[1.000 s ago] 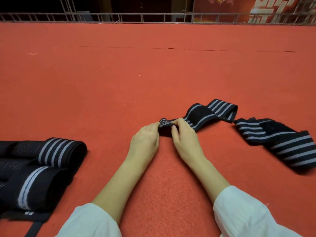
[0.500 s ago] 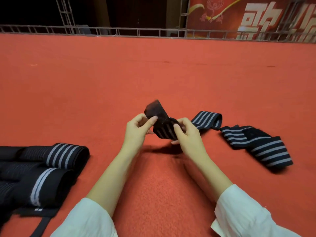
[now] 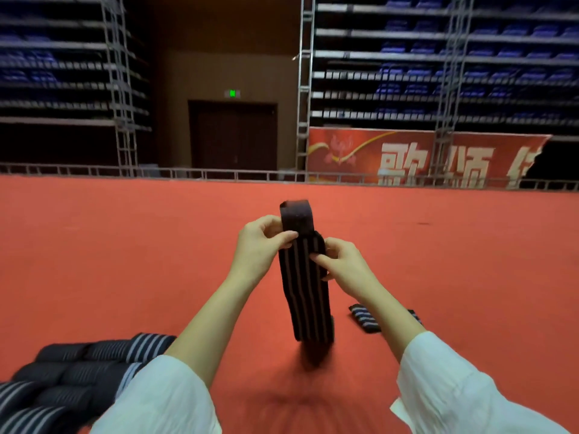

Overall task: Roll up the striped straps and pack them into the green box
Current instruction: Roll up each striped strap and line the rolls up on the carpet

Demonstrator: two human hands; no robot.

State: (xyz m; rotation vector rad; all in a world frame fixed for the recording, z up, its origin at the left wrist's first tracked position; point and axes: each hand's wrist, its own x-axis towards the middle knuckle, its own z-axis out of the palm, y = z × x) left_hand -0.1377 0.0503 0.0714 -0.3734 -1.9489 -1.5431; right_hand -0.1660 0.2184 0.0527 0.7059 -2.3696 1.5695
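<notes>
Both hands are raised in the head view. The left hand [image 3: 263,242] pinches one long edge of a striped strap [image 3: 305,292] between thumb and curled fingers. The right hand [image 3: 344,264] pinches the opposite edge slightly lower. A plain dark end stands up above the fingers, and the striped length hangs straight down over the red carpet [image 3: 125,245]. Its lower end is blurred, so I cannot tell whether it touches.

A second strap [image 3: 365,317] lies flat toward the carpet's near right, partly hidden behind the right forearm. A pile of rolled straps [image 3: 78,364] sits at the near left corner, with the white left sleeve [image 3: 163,399] covering part of it.

Along the carpet's far edge runs a metal railing [image 3: 219,174]. Behind it are a red banner [image 3: 407,158], a dark door [image 3: 233,136] under a green sign [image 3: 232,93], and tiers of blue seats [image 3: 470,70].
</notes>
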